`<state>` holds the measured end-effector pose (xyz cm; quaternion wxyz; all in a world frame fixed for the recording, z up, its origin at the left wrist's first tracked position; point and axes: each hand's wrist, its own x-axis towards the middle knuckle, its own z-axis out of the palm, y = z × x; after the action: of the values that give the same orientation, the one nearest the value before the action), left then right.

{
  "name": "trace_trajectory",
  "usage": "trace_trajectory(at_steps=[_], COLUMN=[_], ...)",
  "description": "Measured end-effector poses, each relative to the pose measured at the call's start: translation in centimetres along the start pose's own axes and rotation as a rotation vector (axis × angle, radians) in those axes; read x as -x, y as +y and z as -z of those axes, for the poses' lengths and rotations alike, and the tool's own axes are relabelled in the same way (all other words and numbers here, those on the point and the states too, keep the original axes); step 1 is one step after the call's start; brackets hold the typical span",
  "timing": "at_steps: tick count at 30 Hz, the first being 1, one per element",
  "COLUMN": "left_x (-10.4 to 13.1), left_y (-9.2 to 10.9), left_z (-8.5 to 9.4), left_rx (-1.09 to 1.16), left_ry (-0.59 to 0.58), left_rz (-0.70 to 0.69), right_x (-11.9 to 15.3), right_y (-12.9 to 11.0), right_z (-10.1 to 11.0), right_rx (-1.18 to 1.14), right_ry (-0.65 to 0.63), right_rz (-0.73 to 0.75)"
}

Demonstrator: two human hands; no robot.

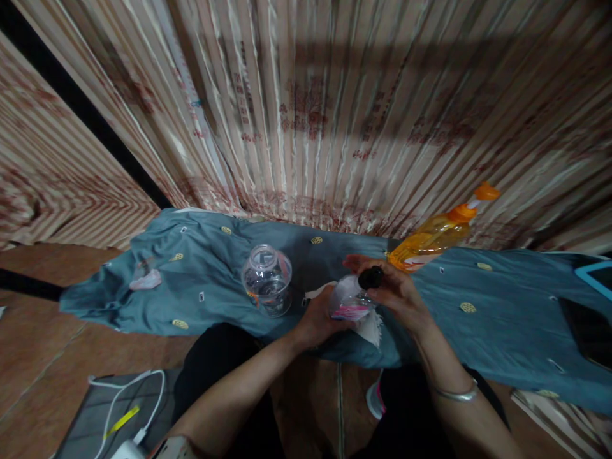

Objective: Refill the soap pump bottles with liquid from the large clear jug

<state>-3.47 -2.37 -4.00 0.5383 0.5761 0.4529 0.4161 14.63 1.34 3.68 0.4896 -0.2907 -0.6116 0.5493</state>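
Note:
A clear bottle (pixel 351 299) with a pink label and a black cap (pixel 370 277) is between both hands, tilted to the right. My left hand (pixel 318 319) is wrapped round its lower left side. Around the cap are the bent fingers of my right hand (pixel 401 296). A pale cloth (pixel 370 330) with a frayed edge lies under the bottle. To the left stands a clear plastic cup (pixel 266 280) with a domed lid. Just beyond my right hand is an orange pump bottle (pixel 428 242) of yellow-orange liquid.
A blue-green cloth (pixel 210 280) covers the low surface. A small clear packet (pixel 146 275) lies at its left, a dark phone (pixel 588 331) and a blue-edged object (pixel 595 277) at its right. Pleated curtains (pixel 310 127) hang behind. White cable (pixel 112 408) lies at lower left.

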Motion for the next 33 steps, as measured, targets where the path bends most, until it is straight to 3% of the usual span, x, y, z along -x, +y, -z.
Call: trace_trajectory(at_steps=[20, 26, 33], left_x=[-0.17, -0.10, -0.13], left_y=[-0.21, -0.01, 0.06], left_z=[-0.07, -0.07, -0.06], left_rx=[0.012, 0.016, 0.032], left_ry=[-0.021, -0.011, -0.019], left_rz=[0.024, 0.027, 0.019], right_x=[0.05, 0.20, 0.16], right_y=[0.15, -0.62, 0.19], right_z=[-0.28, -0.26, -0.24], right_rx=[-0.029, -0.016, 0.014], right_ry=[0.054, -0.005, 0.046], right_rz=[0.029, -0.004, 0.021])
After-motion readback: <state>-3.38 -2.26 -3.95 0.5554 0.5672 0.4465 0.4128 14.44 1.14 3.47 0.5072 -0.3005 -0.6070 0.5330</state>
